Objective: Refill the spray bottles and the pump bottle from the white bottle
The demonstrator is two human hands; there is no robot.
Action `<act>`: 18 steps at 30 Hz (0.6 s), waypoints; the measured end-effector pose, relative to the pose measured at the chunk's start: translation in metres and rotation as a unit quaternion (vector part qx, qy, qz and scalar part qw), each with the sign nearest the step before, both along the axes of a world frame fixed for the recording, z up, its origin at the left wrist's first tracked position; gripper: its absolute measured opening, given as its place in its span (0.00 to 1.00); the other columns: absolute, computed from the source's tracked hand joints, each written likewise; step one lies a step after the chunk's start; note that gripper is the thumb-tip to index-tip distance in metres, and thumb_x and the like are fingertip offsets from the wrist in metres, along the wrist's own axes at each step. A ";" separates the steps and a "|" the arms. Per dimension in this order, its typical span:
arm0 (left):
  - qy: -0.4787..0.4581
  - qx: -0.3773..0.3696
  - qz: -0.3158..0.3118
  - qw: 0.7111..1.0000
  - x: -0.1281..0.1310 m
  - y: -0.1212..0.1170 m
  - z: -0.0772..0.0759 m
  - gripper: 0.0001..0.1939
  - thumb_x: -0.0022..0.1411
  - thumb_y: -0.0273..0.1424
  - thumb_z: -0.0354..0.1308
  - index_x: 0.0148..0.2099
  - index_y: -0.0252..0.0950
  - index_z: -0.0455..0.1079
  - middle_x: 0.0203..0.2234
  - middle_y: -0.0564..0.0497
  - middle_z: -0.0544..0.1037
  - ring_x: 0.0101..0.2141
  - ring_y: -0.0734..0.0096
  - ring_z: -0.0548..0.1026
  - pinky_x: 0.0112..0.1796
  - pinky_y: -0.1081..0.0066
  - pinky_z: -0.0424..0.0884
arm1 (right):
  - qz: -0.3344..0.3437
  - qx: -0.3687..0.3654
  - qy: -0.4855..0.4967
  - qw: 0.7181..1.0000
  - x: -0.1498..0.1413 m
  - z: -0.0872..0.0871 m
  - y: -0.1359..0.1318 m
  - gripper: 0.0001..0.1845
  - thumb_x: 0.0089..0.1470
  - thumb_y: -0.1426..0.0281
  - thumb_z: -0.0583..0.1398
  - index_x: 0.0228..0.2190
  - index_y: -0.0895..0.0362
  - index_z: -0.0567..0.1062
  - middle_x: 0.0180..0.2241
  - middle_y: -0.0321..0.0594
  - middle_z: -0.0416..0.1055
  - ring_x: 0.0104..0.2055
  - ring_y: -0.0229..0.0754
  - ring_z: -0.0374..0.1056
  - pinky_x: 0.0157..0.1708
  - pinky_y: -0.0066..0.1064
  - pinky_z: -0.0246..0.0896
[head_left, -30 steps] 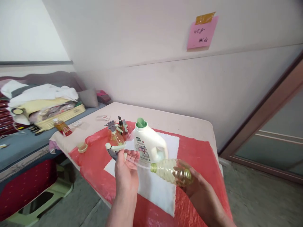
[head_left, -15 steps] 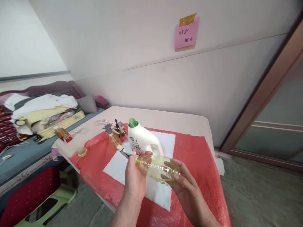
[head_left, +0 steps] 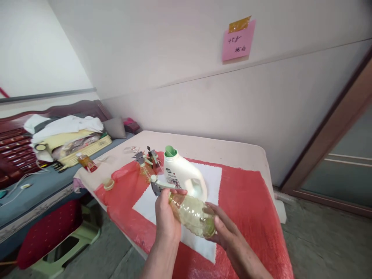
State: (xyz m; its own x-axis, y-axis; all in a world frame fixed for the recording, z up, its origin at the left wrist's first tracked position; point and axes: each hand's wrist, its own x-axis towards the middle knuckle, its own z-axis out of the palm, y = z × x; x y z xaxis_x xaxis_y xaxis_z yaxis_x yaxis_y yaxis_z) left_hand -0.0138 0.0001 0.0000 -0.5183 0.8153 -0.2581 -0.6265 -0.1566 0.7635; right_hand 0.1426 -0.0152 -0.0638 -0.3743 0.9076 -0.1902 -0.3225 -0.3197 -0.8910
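A clear ribbed spray bottle [head_left: 190, 214] with yellowish liquid lies tilted between my hands above the table. My left hand [head_left: 165, 217] grips its neck, just under the pale green and grey trigger head [head_left: 158, 186]. My right hand [head_left: 222, 232] holds the bottle's base from the right. Right behind them stands a white detergent jug [head_left: 181, 173] with a green spout, on a white cloth [head_left: 200, 201] over a red plastic sheet [head_left: 250, 217].
Two more small spray bottles [head_left: 145, 162] stand left of the jug, and a tape roll [head_left: 109, 184] lies on the red sheet. A small amber bottle [head_left: 86, 162] sits at the table's left edge. A bed with piled bedding [head_left: 64, 135] fills the left; a pink note [head_left: 238, 40] hangs on the wall.
The trigger head with its tube has gone from held apart into the bottle's neck. The bottle has come closer to me and my left hand now grips its neck.
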 end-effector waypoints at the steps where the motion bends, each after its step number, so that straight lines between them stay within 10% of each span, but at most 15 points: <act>1: -0.002 -0.004 0.003 1.000 -0.001 0.000 -0.001 0.12 0.50 0.38 0.61 0.28 0.37 0.64 0.25 0.48 0.78 0.30 0.63 0.76 0.34 0.67 0.68 | -0.011 0.011 0.002 1.000 0.001 0.001 0.001 0.37 0.47 0.51 0.68 0.56 0.47 0.67 0.59 0.43 0.62 0.58 0.50 0.60 0.51 0.39 0.62; 8: 0.010 0.005 -0.058 0.998 -0.002 -0.001 -0.003 0.09 0.51 0.35 0.60 0.28 0.36 0.65 0.26 0.45 0.78 0.29 0.64 0.75 0.34 0.67 0.67 | 0.022 -0.129 -0.008 0.991 -0.003 0.000 0.002 0.42 0.50 0.37 0.56 0.52 0.57 0.69 0.36 0.46 0.74 0.31 0.44 0.70 0.29 0.33 0.63; 14: 0.015 0.006 0.002 1.000 -0.008 -0.001 0.001 0.09 0.53 0.35 0.59 0.28 0.37 0.64 0.25 0.47 0.78 0.29 0.64 0.75 0.34 0.66 0.67 | 0.032 -0.048 0.039 0.998 -0.009 0.013 -0.001 0.40 0.41 0.50 0.70 0.54 0.48 0.69 0.58 0.41 0.64 0.57 0.50 0.63 0.50 0.37 0.63; 18: 0.022 0.007 -0.025 0.999 -0.012 -0.001 0.000 0.14 0.54 0.41 0.62 0.29 0.35 0.67 0.25 0.45 0.78 0.30 0.62 0.76 0.34 0.66 0.68 | 0.038 -0.100 0.011 0.994 -0.011 0.003 0.000 0.40 0.45 0.40 0.62 0.51 0.55 0.70 0.38 0.46 0.75 0.34 0.45 0.72 0.36 0.35 0.65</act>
